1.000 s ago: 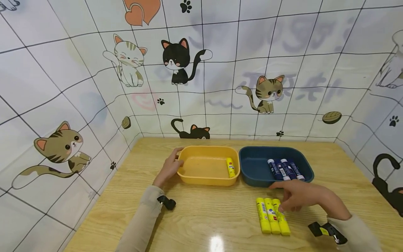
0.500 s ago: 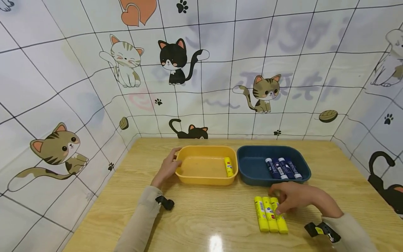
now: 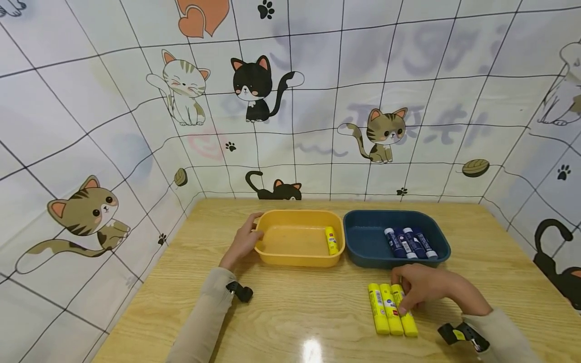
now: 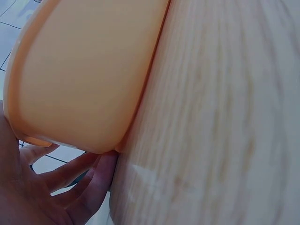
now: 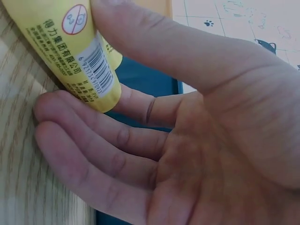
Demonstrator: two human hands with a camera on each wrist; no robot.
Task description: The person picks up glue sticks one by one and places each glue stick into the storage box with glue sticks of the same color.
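Note:
Three yellow glue sticks [image 3: 389,315] lie side by side on the table, in front of the blue tray [image 3: 363,239]. My right hand [image 3: 428,287] pinches the rightmost stick [image 3: 410,325], thumb on its side and index finger at its far end. The right wrist view shows this stick [image 5: 70,56] close up, with its barcode towards the camera. My left hand [image 3: 242,242] holds the left end of the yellow tray [image 3: 297,260], thumb over the rim, the other fingers outside against its wall. One yellow glue stick [image 3: 332,241] lies inside that tray.
Several dark blue glue sticks [image 3: 410,243] lie in the right half of the blue tray. Both trays stand end to end near the back of the wooden table [image 3: 272,312]. A cat-patterned sheet [image 3: 317,111] hangs behind and at both sides.
My right hand has drawn its fingers back from a stretched index finger over the blue tray's edge to close around the rightmost yellow glue stick. My left hand keeps its place on the yellow tray.

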